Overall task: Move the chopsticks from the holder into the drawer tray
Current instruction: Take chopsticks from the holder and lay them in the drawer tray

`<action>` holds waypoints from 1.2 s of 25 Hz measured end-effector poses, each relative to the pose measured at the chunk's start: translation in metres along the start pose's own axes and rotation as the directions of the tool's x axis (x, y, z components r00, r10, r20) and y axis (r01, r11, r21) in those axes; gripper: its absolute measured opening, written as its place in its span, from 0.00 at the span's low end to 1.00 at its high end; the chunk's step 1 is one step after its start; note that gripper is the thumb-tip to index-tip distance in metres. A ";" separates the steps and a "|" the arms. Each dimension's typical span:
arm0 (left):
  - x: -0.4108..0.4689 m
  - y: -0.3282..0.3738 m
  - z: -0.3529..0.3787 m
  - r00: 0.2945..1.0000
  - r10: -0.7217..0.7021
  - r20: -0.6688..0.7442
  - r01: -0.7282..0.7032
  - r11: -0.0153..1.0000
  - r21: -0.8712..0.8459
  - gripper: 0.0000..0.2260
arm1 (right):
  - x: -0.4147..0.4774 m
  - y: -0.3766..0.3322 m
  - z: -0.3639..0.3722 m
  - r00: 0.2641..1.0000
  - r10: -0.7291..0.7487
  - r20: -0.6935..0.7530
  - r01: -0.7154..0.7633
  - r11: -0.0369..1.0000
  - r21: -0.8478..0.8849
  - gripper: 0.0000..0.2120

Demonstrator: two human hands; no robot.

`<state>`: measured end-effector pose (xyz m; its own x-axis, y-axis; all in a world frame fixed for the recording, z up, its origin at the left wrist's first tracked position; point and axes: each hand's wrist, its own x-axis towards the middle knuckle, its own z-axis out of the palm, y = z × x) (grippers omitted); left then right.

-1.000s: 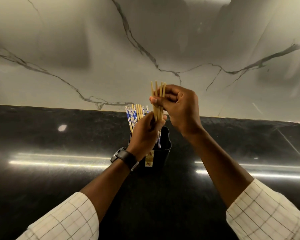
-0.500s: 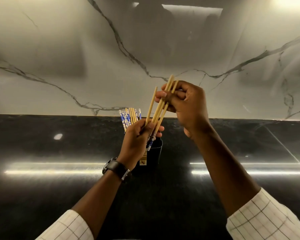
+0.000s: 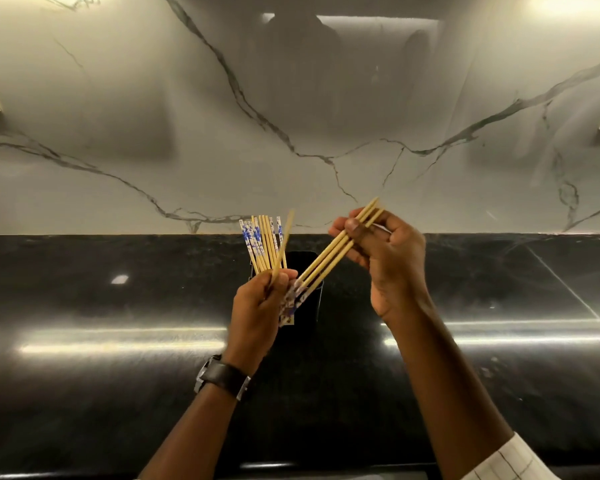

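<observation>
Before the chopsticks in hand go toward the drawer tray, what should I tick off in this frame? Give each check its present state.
1. Right hand closed on the tilted bundle of chopsticks: ok.
2. Bundle clear of the black holder: ok; its blue-patterned ends hang in front of the holder, outside it.
3. Left hand closed on the single chopstick: ok.
4. Remaining chopsticks standing in the holder: ok, several left.
5. Holder upright on the dark counter: cannot tell, the left hand covers much of it.
6. Drawer tray in view and open: cannot tell, it is not in the picture.
</observation>
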<state>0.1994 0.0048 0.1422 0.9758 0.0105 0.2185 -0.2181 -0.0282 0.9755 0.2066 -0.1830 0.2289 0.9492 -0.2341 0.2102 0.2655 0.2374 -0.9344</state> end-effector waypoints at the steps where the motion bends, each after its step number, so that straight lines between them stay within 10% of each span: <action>1: 0.001 0.004 0.001 0.997 0.029 0.069 -0.033 0.998 0.052 0.12 | -0.004 0.002 0.003 0.998 0.001 0.056 0.001 0.999 -0.044 0.08; 10: -0.020 0.023 0.011 0.812 -0.203 0.548 0.396 0.881 -0.260 0.12 | -0.035 -0.001 0.005 0.928 0.187 0.323 -0.081 0.946 -0.315 0.12; 14: -0.051 0.010 0.017 0.724 -0.281 0.630 0.480 0.861 -0.169 0.12 | -0.068 0.015 -0.018 0.957 0.206 0.205 -0.155 0.958 -0.240 0.09; 18: -0.083 -0.010 0.019 0.718 -0.216 0.662 0.175 0.976 0.128 0.09 | -0.099 0.026 -0.033 0.932 0.261 0.251 -0.148 0.907 -0.394 0.09; 22: -0.123 -0.014 0.045 0.928 -0.155 0.339 0.224 0.958 -0.177 0.07 | -0.114 0.024 -0.032 0.912 0.221 0.345 0.083 0.726 -0.683 0.15; 25: -0.166 -0.029 0.056 0.918 -0.386 -0.097 0.307 0.843 -0.442 0.07 | -0.164 0.048 -0.048 0.981 0.180 -0.076 -0.183 0.704 -0.687 0.21; 28: -0.199 -0.045 0.055 0.683 -0.632 -0.365 0.278 0.688 -0.670 0.09 | -0.243 0.081 -0.071 0.633 0.457 -0.625 -0.584 0.812 0.002 0.12; 30: -0.211 -0.057 0.054 0.588 -0.692 -0.419 0.300 0.668 -0.681 0.08 | -0.265 0.101 -0.076 0.411 0.723 -0.556 -0.671 0.652 0.353 0.11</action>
<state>0.0063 -0.0499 0.0395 0.7177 0.4449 -0.5358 0.1355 0.6654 0.7341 -0.0315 -0.1690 0.0570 0.4882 -0.4484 -0.7487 -0.4040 0.6444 -0.6493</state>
